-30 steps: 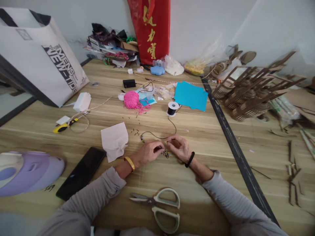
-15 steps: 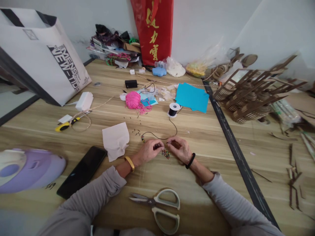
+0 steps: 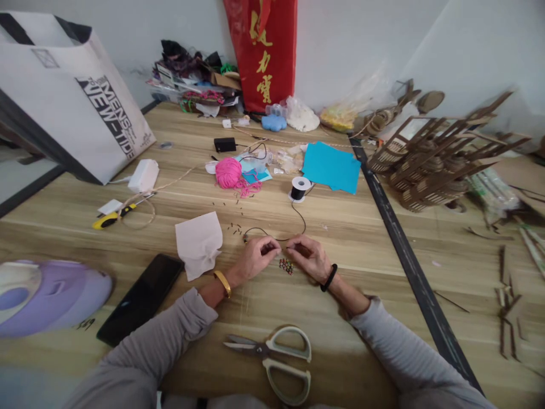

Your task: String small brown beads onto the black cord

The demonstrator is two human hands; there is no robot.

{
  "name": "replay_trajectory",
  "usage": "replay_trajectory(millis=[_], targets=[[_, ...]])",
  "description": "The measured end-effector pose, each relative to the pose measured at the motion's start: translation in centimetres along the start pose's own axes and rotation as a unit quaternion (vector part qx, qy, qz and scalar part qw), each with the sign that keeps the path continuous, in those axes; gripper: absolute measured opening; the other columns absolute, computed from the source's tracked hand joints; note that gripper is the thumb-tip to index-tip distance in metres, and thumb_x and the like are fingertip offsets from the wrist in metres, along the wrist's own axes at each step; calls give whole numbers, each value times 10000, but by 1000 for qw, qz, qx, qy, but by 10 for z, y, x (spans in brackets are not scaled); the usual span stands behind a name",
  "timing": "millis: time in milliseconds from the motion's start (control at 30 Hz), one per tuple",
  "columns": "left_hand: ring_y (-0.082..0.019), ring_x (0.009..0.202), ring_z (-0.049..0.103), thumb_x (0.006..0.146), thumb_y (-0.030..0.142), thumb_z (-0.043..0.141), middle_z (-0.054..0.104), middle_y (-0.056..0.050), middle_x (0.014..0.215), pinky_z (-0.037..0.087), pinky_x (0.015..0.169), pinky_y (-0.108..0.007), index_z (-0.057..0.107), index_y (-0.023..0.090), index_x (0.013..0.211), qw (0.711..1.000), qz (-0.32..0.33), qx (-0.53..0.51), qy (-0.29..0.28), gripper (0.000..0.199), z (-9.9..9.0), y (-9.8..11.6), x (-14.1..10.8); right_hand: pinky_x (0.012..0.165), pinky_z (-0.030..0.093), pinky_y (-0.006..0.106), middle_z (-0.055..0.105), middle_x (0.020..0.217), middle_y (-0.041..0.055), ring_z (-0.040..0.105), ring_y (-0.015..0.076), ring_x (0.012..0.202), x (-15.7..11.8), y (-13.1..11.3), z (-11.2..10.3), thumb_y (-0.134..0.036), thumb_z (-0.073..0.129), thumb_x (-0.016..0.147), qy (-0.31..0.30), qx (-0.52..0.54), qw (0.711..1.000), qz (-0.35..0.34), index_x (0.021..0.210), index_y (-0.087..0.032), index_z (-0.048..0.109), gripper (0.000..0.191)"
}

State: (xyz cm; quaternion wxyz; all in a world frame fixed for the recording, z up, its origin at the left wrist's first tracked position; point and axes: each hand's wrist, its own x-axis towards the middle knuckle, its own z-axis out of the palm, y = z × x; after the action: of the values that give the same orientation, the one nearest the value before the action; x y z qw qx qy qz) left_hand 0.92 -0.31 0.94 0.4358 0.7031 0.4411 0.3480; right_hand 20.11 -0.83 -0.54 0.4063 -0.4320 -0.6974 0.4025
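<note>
My left hand [image 3: 258, 258] and my right hand [image 3: 310, 258] face each other just above the table, a small gap between their fingertips. Thumb and fingers of each are pinched together; whatever lies in either pinch is too small to make out. Just below the fingertips lies a small cluster of multicoloured beads [image 3: 286, 265]. A thin black cord [image 3: 305, 224] runs from a white spool [image 3: 300, 186] down behind my fingers and on to the left. Its left stretch ends in a few strung beads [image 3: 246, 238], partly hidden by my left hand.
Scissors [image 3: 264, 349] lie near the front edge. Left are a phone [image 3: 140, 298], a pale cloth [image 3: 198, 241] and a yellow cutter [image 3: 106, 220]. Pink yarn [image 3: 229, 172] and blue sheets [image 3: 332, 168] lie farther back. Brown wooden models [image 3: 430, 165] stand at right.
My left hand has risen slightly away from the loose beads, which now show more fully. The strung beads at left are more covered. My right hand stays nearly in place, still pinched.
</note>
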Motion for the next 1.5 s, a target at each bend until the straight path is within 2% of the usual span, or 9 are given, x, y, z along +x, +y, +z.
replay_trajectory(millis=[167,400,1500], targets=[[-103,620,517,801,168,577,588,2,656,430,611,-217,616,128,746,1000,0,-18,1,78,-1,0,0,636,504,260,663,772,46,611,151,690,-1,2,2,-368,636,827,-9,30,999,26,866,-167,640,205],[-103,621,516,793,171,587,591,-1,656,427,607,-213,620,124,743,1000,0,-15,-3,75,-1,3,1,632,511,260,674,760,50,628,149,679,-1,2,3,-369,643,829,-16,40,999,13,843,-164,658,207],[-111,643,542,788,169,587,610,-7,676,440,628,-221,620,129,753,1000,2,-6,-17,63,0,1,0,655,491,273,665,766,51,605,152,692,1,0,0,-318,619,841,-41,-20,999,-29,844,-171,637,148]])
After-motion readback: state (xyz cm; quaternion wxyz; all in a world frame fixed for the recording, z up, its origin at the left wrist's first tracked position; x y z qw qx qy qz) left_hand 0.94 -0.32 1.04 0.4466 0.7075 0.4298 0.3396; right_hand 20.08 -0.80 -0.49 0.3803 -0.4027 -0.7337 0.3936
